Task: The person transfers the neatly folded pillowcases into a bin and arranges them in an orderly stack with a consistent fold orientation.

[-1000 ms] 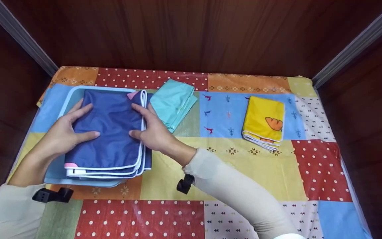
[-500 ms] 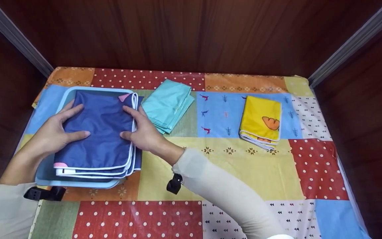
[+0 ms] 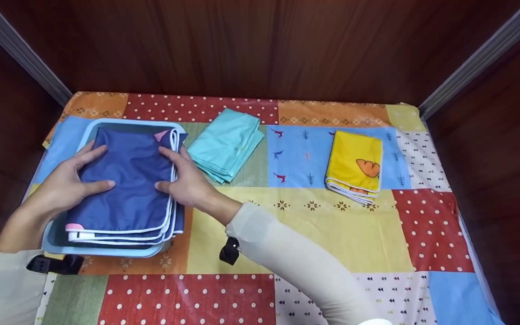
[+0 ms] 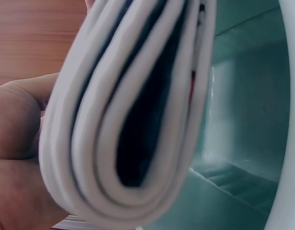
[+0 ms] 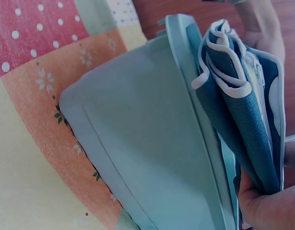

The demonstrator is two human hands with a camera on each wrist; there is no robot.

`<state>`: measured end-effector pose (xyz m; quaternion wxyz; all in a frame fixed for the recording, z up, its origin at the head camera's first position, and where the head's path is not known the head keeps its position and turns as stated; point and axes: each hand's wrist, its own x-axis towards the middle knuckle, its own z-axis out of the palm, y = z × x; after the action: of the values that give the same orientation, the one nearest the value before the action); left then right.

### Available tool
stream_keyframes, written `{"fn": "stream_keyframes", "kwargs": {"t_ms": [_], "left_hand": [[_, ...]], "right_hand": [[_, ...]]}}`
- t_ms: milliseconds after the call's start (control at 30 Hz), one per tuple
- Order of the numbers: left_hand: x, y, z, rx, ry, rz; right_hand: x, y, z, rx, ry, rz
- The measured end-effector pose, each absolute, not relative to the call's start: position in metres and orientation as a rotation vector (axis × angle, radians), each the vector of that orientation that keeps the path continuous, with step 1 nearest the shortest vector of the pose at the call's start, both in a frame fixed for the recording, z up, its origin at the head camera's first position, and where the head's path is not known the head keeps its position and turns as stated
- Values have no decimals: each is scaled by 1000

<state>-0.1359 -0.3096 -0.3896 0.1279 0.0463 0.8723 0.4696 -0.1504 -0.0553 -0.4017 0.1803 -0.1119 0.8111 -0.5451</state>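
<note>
Over tub [image 3: 106, 251], gripping folded navy cloth [image 3: 129, 203] by long sides with left hand [image 3: 63, 183] and right hand [image 3: 188, 183]; long axis front-to-back, hiding most of tub's right rim.

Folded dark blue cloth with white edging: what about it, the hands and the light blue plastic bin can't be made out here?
Head: most of the inside of the light blue plastic bin, hidden by the folded dark blue cloth.
Head: several fingertips of the left hand and right hand, hidden by the cloth.
Left wrist: the cloth's upper end, cut off by the top edge; a small red mark, too blurred to identify.
</note>
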Motion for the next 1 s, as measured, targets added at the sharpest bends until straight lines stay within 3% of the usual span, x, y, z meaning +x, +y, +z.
{"fn": "stream_keyframes", "kwargs": {"t_ms": [1000], "left_hand": [[-143, -339, -402, -62, 2484, 1343]], "right_hand": [[-162, -80, -411, -449, 2324, -1421]]}}
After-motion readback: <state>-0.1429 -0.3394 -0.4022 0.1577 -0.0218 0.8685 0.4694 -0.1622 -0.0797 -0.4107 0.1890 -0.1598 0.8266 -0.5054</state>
